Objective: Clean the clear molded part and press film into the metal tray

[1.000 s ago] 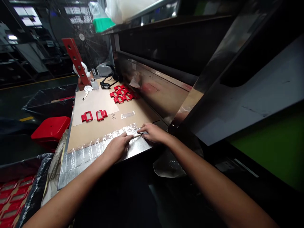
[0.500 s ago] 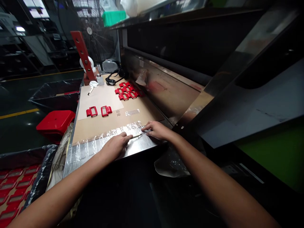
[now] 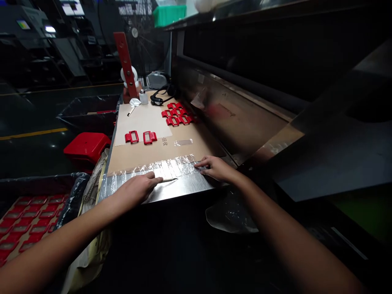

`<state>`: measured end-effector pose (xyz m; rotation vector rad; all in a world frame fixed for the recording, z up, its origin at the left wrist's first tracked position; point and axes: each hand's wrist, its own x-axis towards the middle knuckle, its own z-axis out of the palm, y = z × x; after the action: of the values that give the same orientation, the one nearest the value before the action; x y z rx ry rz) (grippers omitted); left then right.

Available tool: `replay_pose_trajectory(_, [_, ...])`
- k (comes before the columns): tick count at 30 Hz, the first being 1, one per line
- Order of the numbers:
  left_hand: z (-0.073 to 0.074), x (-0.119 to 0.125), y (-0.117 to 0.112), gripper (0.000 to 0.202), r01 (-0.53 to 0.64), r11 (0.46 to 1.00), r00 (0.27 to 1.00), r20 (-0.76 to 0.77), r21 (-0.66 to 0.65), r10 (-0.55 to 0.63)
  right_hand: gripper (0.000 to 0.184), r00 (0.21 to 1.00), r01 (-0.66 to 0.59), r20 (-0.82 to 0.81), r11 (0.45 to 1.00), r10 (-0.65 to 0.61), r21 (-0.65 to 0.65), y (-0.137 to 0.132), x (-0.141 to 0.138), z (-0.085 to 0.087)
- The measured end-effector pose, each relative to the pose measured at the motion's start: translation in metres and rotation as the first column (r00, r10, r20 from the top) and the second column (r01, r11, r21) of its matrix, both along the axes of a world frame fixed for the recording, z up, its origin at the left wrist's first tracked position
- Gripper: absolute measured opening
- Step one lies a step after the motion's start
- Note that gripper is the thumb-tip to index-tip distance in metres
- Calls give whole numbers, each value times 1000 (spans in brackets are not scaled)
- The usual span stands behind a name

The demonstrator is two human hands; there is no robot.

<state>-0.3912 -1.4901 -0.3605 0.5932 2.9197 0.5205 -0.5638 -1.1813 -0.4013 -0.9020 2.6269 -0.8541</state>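
My left hand [image 3: 140, 187] is closed around a thin, pale-handled tool [image 3: 165, 179] with a dark pointed tip, which lies low over the bare metal edge of the workbench [image 3: 183, 187]. It looks like a craft knife, but the blade is too small to make out. Strips of clear plastic film [image 3: 165, 168] run along that edge. My right hand [image 3: 216, 168] rests at the film's right end, index finger stretched out and thumb apart from it. Beyond the hands, a separate clear piece with a greyish rectangle [image 3: 183, 142] lies on brown cardboard [image 3: 143, 157].
Two red plastic frames [image 3: 132, 137] sit on pale paper; several more [image 3: 176, 114] are grouped behind. Further back are black goggles [image 3: 162, 96], a small bottle [image 3: 143, 97] and a red perforated post [image 3: 126, 65]. A lined bin of red parts [image 3: 33, 216] and a red stool [image 3: 87, 146] stand left.
The view has shifted, so the bench sits further right. My left hand has drawn the tool leftward, and its tip is now further from my right hand. My right hand stays by the film.
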Motion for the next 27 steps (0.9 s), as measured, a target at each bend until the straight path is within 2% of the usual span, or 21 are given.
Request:
replay_pose_trajectory(7, [2, 17, -25, 49, -35, 999, 999, 34, -37, 37, 37, 1000, -2, -11, 1000, 2, 16, 1, -4, -3])
replay_pose_trajectory(9, [-1, 24, -32, 48, -53, 999, 998, 26, 12, 53, 38, 1000, 2, -25, 999, -1, 32, 2, -2, -3])
replay_pose_trajectory(12, [-10, 33, -40, 37, -117, 978, 992, -18, 174, 122, 40, 994, 16, -108, 1000, -14, 14, 4, 11, -7])
replay_pose_trajectory(15, [-25, 38, -46, 35, -211, 913, 963, -84, 349, 255, 34, 954, 17, -298, 998, -35, -63, 4, 36, -22])
replay_pose_trajectory(19, [-49, 34, -54, 37, -327, 853, 903, -133, 407, 410, 42, 841, 10, -540, 999, -27, -36, 8, 64, -51])
replay_pose_trajectory(22, [-59, 30, -58, 36, -368, 818, 876, -129, 442, 464, 42, 798, -57, -602, 995, -4, -83, 13, 72, -66])
replay_pose_trajectory(27, [-64, 25, -60, 34, -370, 773, 865, -113, 515, 489, 39, 772, -178, -634, 969, 32, -168, 26, 72, -75])
